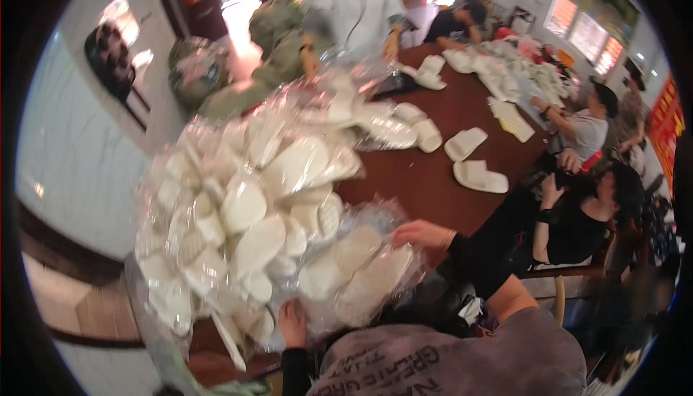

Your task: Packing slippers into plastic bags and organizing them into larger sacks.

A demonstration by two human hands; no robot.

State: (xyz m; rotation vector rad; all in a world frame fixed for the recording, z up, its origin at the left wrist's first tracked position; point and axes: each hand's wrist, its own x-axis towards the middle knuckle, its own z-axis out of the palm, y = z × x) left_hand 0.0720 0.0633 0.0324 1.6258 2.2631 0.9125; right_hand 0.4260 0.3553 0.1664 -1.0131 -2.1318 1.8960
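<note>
Between my hands a pair of off-white slippers (382, 275) lies side by side in a clear plastic bag (396, 217). My right hand (424, 235) rests at the bag's upper right edge with its fingers stretched out to the left. At the lower left edge of the same bag is my left hand (292, 325), its fingers pointing up and slightly apart, touching the plastic. Its thumb is hard to make out. A large heap of bagged white slippers (245, 203) rises just left of and beyond my hands.
On the dark red table (413, 192) lie loose slippers (480, 176) to the right. A person in white (359, 10) stands across. People sit along the right side, one in black (577, 223) close by. Large sacks (198, 71) stand on the floor at the far left.
</note>
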